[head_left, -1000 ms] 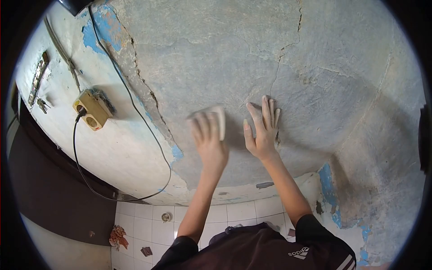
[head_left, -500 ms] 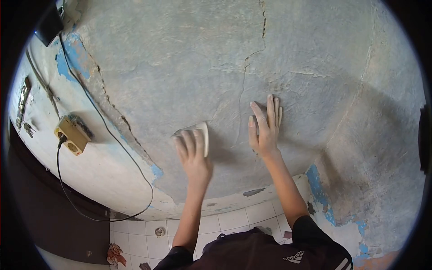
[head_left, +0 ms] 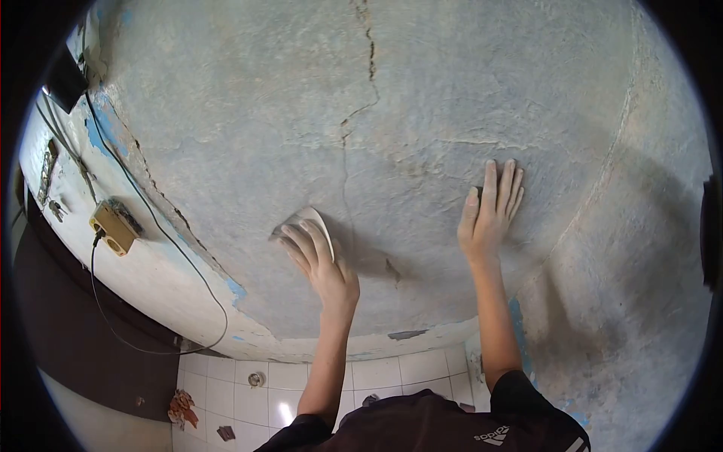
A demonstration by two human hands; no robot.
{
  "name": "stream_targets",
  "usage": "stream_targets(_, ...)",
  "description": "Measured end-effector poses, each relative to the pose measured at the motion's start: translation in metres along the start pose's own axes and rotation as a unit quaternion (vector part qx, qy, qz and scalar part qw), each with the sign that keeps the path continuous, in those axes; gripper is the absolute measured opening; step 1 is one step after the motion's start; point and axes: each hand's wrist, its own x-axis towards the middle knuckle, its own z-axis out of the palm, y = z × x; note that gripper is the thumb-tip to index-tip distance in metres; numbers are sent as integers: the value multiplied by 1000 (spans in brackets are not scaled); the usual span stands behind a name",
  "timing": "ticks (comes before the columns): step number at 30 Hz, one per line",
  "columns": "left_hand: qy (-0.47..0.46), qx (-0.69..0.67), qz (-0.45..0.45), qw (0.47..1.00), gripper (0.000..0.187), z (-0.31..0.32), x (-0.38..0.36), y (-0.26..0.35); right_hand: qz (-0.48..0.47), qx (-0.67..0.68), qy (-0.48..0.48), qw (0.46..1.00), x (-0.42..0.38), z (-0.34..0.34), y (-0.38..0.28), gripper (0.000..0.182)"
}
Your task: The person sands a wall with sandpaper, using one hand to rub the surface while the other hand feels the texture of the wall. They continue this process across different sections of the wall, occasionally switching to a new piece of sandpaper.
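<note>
My left hand [head_left: 325, 265] presses a folded sheet of sandpaper [head_left: 321, 224] against the grey plastered wall [head_left: 422, 218]. Its fingers lie bent over the sheet, whose pale edge curls up on the right side. To the right, my right hand [head_left: 491, 215] rests on the same wall with its fingers stretched out, holding nothing. Pale dust coats the fingers of both hands. A jagged crack [head_left: 371, 56] runs down the wall above and between them.
At left, a yellow socket block [head_left: 113, 227] has a plug and a looping black cable [head_left: 188, 260]. Keys [head_left: 56, 210] hang nearby. A dark box [head_left: 68, 81] sits upper left. Below are white floor tiles [head_left: 290, 380] and a crumpled reddish cloth [head_left: 182, 408]. The wall corners at right.
My right hand has slid right along the wall. My left hand stays on the sandpaper, which has tilted and shifted slightly. The view has moved, so the crack appears further left.
</note>
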Motion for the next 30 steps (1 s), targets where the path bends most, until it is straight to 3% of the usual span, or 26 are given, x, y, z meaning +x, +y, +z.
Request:
stream_targets(6,62,26,4,998,61,28,28,72,-32,35,-17,999,-8,-3,36,53)
stream_targets(10,-9,33,74,997,76,61,4,132,-79,18,-25,996,-15,1,43,56)
stream_targets(14,-69,60,89,992,71,64,3,148,-69,46,-59,995,-21,-4,57,52)
stream_targets(16,-29,159,74,984,67,43,24,128,-60,37,-47,996,-21,-6,67,52)
stream_targets(17,-29,160,72,984,67,36,33,126,-47,26,-37,998,-23,-8,71,52)
stream_targets(19,104,85,-29,991,64,26,51,126,-44,40,-37,998,-27,-7,76,52)
stream_targets(20,130,75,7,989,63,39,49,121,-49,46,-28,997,-27,-7,76,52)
stream_targets(24,2,31,110,993,71,79,2,164,-47,32,-19,998,-28,-3,77,50)
stream_targets(27,-31,-14,88,996,68,88,-17,180,-44,30,-36,998,-25,-9,75,50)
stream_targets(30,-42,86,92,991,63,74,-2,171,-44,50,-36,997,-25,-10,76,50)
